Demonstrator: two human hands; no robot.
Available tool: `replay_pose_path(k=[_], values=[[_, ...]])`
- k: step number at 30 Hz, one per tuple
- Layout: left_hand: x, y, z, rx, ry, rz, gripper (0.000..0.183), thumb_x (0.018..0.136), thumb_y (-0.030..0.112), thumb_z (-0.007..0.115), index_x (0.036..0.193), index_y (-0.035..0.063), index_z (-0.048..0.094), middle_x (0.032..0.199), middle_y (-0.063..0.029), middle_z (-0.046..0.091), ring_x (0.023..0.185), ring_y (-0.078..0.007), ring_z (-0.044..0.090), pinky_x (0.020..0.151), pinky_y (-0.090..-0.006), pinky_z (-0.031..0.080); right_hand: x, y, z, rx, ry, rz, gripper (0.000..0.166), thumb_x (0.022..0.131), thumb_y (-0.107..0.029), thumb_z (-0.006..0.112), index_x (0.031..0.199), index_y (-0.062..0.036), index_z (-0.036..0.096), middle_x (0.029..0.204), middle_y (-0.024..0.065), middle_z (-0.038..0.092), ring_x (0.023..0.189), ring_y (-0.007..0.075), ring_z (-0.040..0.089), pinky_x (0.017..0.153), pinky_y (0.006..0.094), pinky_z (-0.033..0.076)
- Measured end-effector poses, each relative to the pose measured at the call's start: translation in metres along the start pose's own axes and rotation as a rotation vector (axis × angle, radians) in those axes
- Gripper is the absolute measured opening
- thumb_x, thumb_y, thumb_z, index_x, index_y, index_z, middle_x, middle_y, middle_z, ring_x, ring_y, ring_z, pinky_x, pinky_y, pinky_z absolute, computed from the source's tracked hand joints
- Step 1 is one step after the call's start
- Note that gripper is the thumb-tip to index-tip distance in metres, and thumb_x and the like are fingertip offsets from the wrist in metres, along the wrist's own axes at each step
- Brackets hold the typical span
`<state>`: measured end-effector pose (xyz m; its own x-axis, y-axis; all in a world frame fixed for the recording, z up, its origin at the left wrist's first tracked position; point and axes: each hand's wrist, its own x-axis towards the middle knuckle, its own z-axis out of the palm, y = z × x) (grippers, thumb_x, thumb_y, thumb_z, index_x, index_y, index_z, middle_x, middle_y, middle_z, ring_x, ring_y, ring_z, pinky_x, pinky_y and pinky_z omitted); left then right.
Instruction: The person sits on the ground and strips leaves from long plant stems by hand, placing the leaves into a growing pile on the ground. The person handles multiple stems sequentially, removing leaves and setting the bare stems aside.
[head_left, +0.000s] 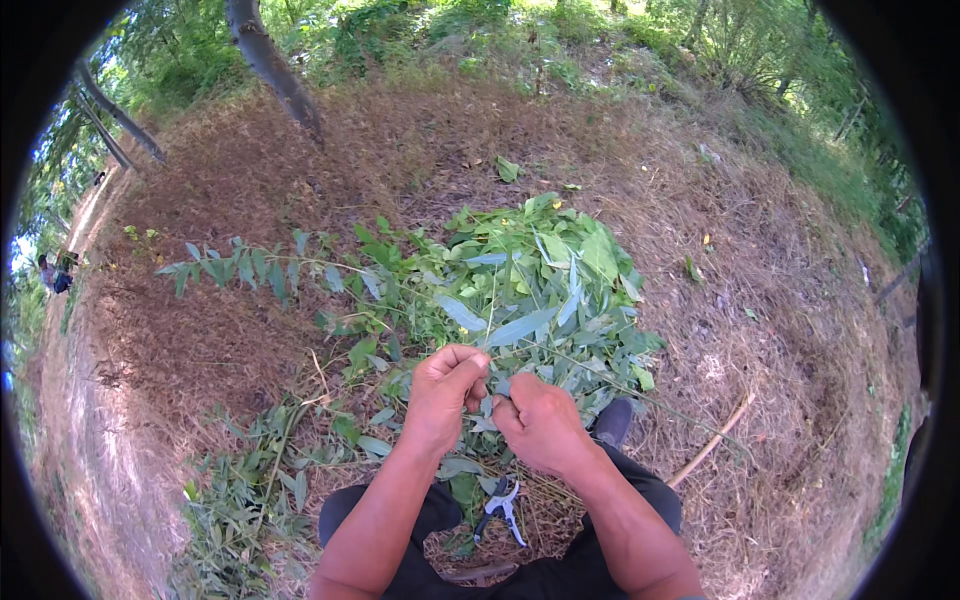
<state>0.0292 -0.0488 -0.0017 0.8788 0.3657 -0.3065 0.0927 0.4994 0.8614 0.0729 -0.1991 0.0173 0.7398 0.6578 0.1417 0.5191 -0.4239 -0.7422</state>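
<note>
Between thumb and fingertips, my left hand (442, 390) pinches a thin green stem (491, 307) with long, narrow leaves. My right hand (544, 424) is just right of it, fingers curled, with a bit of a grey-green leaf (502, 387) at its thumb and forefinger. How much of the plant the right fist covers is hidden. Beyond both hands lies a heap of cut leaves and leafy shoots (555, 240). Pruning shears (501, 510) with dark and light handles rest on the ground between my legs, below the hands.
A leafy branch (262, 262) reaches left from the heap. More cut branches (240, 480) lie at lower left. A bare stick (712, 442) is on the dry grass at right, near my shoe (615, 421). Tree trunks (274, 64) stand behind. A person (56, 274) is far left by a path.
</note>
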Motion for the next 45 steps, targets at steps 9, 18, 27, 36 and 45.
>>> replay_pose_path(k=[9, 18, 27, 36, 45], values=[[-0.009, -0.003, 0.008, 0.279, -0.129, 0.059, 0.009, 0.090, 0.010, 0.064, 0.088, 0.0013, 0.064, 0.069, -0.0025, 0.062, 0.058, -0.0067, 0.057, 0.051, -0.0205, 0.045, 0.016, 0.013, -0.024, 0.747, 0.059, 0.383, 0.024, 0.092, -0.022, 0.064, 0.093, 0.0009, 0.062, 0.072, 0.0015, 0.060, 0.062, 0.0064, 0.056, 0.052, 0.0233, 0.044], [-0.011, -0.006, 0.011, 0.419, -0.143, 0.108, 0.011, 0.090, 0.010, 0.063, 0.088, 0.0000, 0.063, 0.072, -0.0010, 0.062, 0.060, -0.0054, 0.056, 0.051, -0.0211, 0.044, 0.014, 0.008, -0.015, 0.542, 0.111, 0.304, 0.015, 0.092, -0.016, 0.061, 0.086, -0.0025, 0.061, 0.071, 0.0057, 0.061, 0.061, 0.0156, 0.057, 0.055, 0.0305, 0.044], [-0.011, 0.000, 0.014, 0.328, -0.083, 0.039, 0.008, 0.089, 0.009, 0.064, 0.084, 0.0030, 0.062, 0.066, 0.0004, 0.060, 0.051, -0.0034, 0.050, 0.043, -0.0195, 0.036, 0.008, 0.013, -0.005, 0.062, 0.112, -0.065, 0.009, 0.088, -0.011, 0.062, 0.086, -0.0019, 0.061, 0.076, 0.0149, 0.060, 0.070, 0.0344, 0.060, 0.061, 0.0389, 0.047], [-0.014, 0.006, 0.006, 0.448, -0.162, 0.104, 0.005, 0.087, 0.007, 0.065, 0.087, 0.0021, 0.064, 0.070, 0.0001, 0.061, 0.056, -0.0041, 0.053, 0.049, -0.0190, 0.040, 0.018, 0.015, -0.029, 0.713, 0.167, 0.414, 0.035, 0.094, -0.031, 0.062, 0.096, 0.0038, 0.062, 0.071, 0.0051, 0.060, 0.063, 0.0124, 0.059, 0.054, 0.0280, 0.048], [-0.013, 0.000, 0.009, 0.495, -0.199, 0.107, 0.006, 0.088, 0.006, 0.065, 0.087, 0.0005, 0.064, 0.070, 0.0006, 0.060, 0.057, -0.0040, 0.054, 0.050, -0.0197, 0.041, 0.019, 0.013, -0.029, 0.964, 0.239, 0.425, 0.028, 0.095, -0.024, 0.060, 0.091, 0.0036, 0.062, 0.071, 0.0044, 0.061, 0.058, 0.0101, 0.057, 0.051, 0.0247, 0.046]])
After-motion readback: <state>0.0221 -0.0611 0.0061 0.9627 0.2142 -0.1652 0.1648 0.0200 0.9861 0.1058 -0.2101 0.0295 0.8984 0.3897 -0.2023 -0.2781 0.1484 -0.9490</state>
